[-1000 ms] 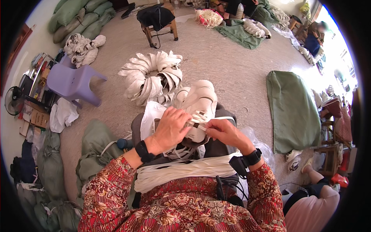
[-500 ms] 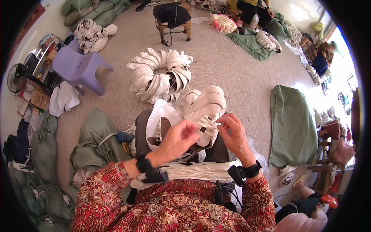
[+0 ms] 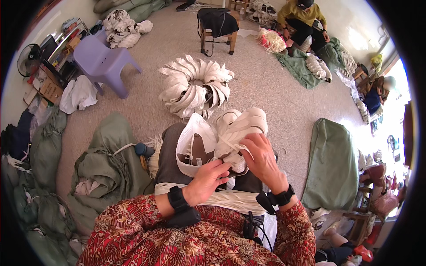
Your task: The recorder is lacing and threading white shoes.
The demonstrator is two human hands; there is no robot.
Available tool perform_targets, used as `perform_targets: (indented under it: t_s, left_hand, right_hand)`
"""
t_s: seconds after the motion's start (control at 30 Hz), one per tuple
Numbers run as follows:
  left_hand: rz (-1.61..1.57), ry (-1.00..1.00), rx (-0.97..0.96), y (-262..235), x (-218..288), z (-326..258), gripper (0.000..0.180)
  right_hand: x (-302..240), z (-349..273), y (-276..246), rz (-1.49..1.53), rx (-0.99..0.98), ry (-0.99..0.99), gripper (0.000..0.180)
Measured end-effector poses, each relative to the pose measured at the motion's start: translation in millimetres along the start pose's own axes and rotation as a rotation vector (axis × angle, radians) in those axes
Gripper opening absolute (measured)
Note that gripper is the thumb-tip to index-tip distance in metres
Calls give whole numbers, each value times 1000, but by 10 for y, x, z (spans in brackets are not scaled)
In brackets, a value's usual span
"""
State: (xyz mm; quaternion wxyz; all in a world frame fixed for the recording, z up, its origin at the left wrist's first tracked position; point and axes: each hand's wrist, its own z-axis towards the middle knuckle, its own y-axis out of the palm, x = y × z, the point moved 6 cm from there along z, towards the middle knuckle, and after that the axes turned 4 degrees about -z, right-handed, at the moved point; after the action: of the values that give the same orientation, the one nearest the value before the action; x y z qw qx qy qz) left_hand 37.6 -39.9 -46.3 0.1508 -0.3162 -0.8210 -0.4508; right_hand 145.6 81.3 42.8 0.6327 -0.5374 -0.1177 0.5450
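Observation:
A white shoe upper rests on my lap, toe pointing away, with pale laces crossing its front. My right hand is closed over its right side, thumb and fingers pinching a flat white shoelace. My left hand is at the upper's near left edge, its fingertips pressed against it; whether they also grip a lace is hidden. Left of it lies another white upper with a dark brown inside. A bundle of white laces spans my lap close to my waist.
A ring of white uppers lies on the floor ahead. Around it stand a purple plastic chair and a wooden stool. Green cloth sacks lie on both sides. Another person sits at the far right.
My right hand has moved inward over the upper and closed on the lace. My left hand has dropped nearer to me, to the upper's near edge. The whole view has shifted slightly.

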Motion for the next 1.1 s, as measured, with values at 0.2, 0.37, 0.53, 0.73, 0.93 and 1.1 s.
perform_targets:
  t_s: [0.2, 0.37, 0.53, 0.73, 0.93, 1.1]
  left_hand:
    - [-75, 41, 8, -65, -173, 215, 22]
    - [-258, 89, -40, 62, -268, 393, 20]
    - [-271, 65, 16, 139, -298, 550, 25]
    - [-266, 149, -9, 120, -352, 615, 28]
    - [-296, 117, 49, 176, -279, 632, 28]
    - [-312, 82, 33, 161, -269, 588, 30]
  right_hand:
    - [57, 303, 238, -74, -214, -100, 13]
    - [201, 407, 374, 1, -452, -56, 9]
    - [36, 621, 454, 454, -431, 147, 9]
    - [94, 459, 118, 59, -249, 14, 11]
    - [101, 75, -16, -159, -219, -65, 15]
    - [17, -98, -28, -136, -258, -48, 9]
